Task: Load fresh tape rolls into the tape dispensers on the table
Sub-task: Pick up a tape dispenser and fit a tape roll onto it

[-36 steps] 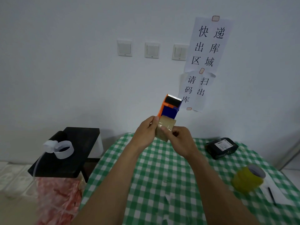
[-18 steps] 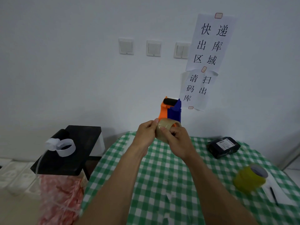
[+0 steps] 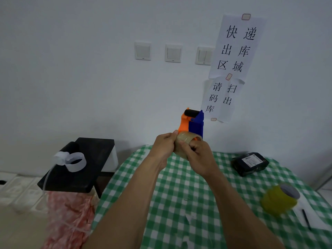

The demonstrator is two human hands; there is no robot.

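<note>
- Head view: a green-and-white checked table is seen, with a black parcel at its far right, a yellow roll nearer on the right, and a pen on a white sheet just beside that roll.
- A black stool bearing a white ring is seen left of the table; switches and paper notices are fixed to the far wall.
- The dispenser is held upright above the table's far edge, with the tape roll at its lower end; much of the roll is hidden by both hands.
- The left hand is raised, its fingertips pinched together on the roll's left rim.
- The right hand is curled round the roll's near right side, the thumb laid across it.
- The dispenser is made of orange and blue plastic, topped by a black roller; the tape roll is round, glossy and clear brownish.
</note>
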